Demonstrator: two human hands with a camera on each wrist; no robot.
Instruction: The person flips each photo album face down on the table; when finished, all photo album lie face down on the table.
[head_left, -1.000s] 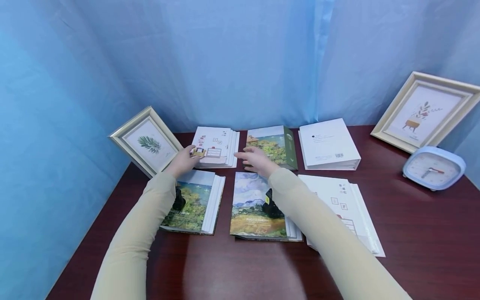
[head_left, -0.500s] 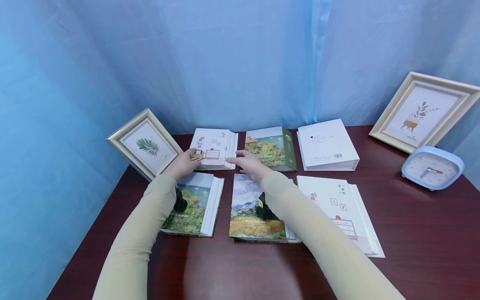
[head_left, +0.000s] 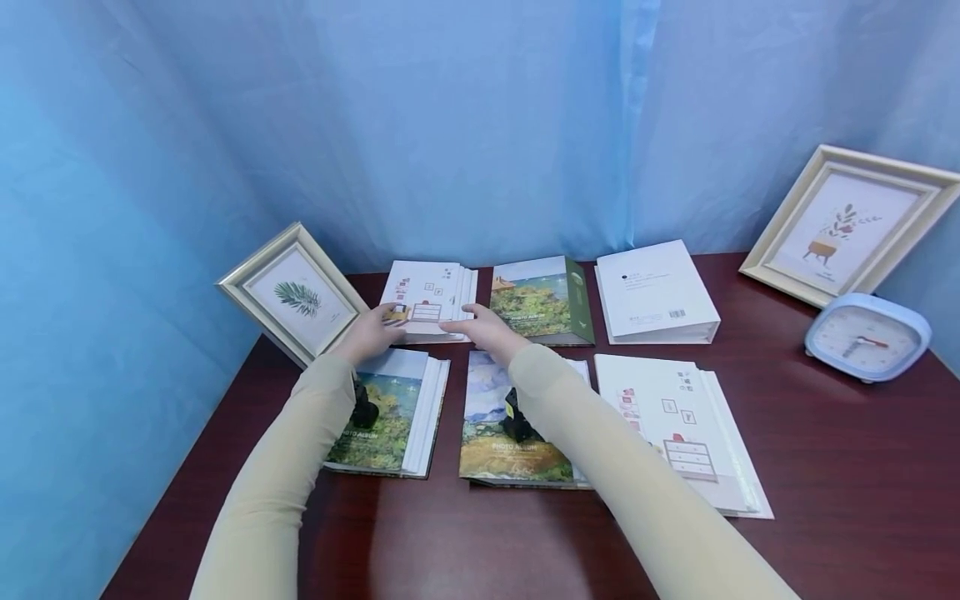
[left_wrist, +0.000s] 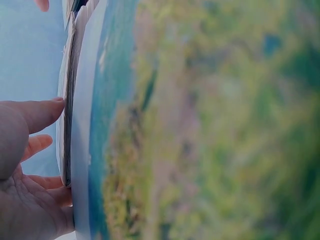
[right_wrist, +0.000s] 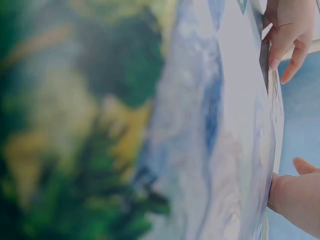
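Observation:
A thick white photo album with a drawn desk and small pictures on its cover lies at the back left. My left hand is at its near left corner, and in the left wrist view the thumb meets the album's edge with the other fingers spread below. From the right, my right hand reaches the near right corner, index finger stretched over the cover's edge. In the right wrist view both hands stand at opposite ends of the album, the right hand partly hidden behind a painted cover.
Landscape-covered albums lie below each forearm, one at left and one in the middle. A green-spined album, two white albums, a palm-leaf frame, a plant-picture frame and a blue clock surround them.
My right hand has moved left and slightly toward me, from the green-spined album to the white album's near right corner. My left hand stays at the near left corner.

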